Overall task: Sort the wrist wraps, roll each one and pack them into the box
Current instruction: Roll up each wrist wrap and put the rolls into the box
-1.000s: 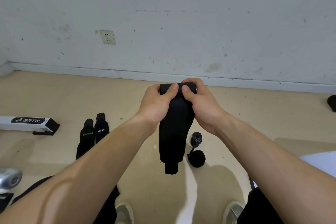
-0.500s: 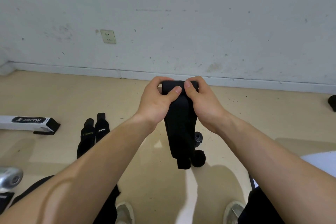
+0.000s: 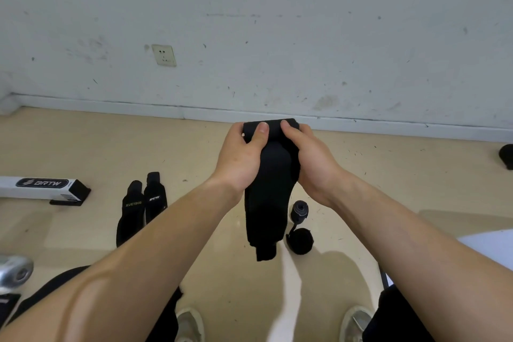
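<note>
Two hands grip one black wrist wrap [image 3: 269, 197] in mid-air above the floor [image 3: 83, 147], its top end rolled.
The left hand [image 3: 238, 158] and right hand [image 3: 311, 164] curl round the roll, thumbs pressed on top; the fingers behind it are hidden. The tail hangs loose. Two flat wraps [image 3: 133, 211] lie on the floor to the left, and a rolled wrap [image 3: 301, 240] just right of the tail. The white box [image 3: 36, 187] is cut off at the left edge; interior not visible.

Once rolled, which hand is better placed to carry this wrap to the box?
Left, probably: both grip the black fabric wrist wrap, but the white rectangular box lies on the left hand's side, away from the right hand.
</note>
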